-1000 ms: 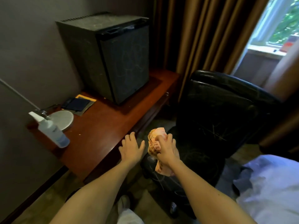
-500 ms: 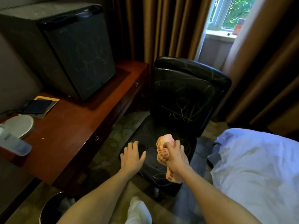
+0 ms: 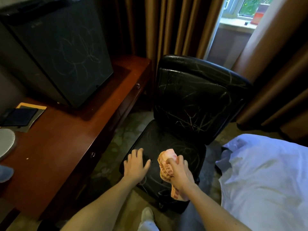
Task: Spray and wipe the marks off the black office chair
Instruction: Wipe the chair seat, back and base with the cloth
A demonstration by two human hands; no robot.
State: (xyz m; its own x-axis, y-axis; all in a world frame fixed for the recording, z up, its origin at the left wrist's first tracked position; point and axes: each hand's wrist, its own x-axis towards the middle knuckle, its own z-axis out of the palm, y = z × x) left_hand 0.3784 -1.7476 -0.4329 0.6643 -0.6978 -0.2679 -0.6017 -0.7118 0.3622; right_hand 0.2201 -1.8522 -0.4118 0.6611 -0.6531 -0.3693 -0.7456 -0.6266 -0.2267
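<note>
The black office chair stands in the middle of the head view, its backrest and seat streaked with pale scribble marks. My left hand lies flat on the front left of the seat, fingers spread. My right hand grips a bunched orange-and-pink cloth just over the seat's front middle; a tail of the cloth hangs below my wrist. A blue-tinted spray bottle lies at the far left edge on the desk, mostly cut off by the frame.
A red-brown wooden desk runs along the left with a black mini fridge, a dark folder and a round grey disc. A bed with white sheets is at right. Brown curtains hang behind the chair.
The view has swung right, from the desk to the chair. Both hands have moved over the seat; the left one now lies on it. The cloth stays gripped in my right hand.
</note>
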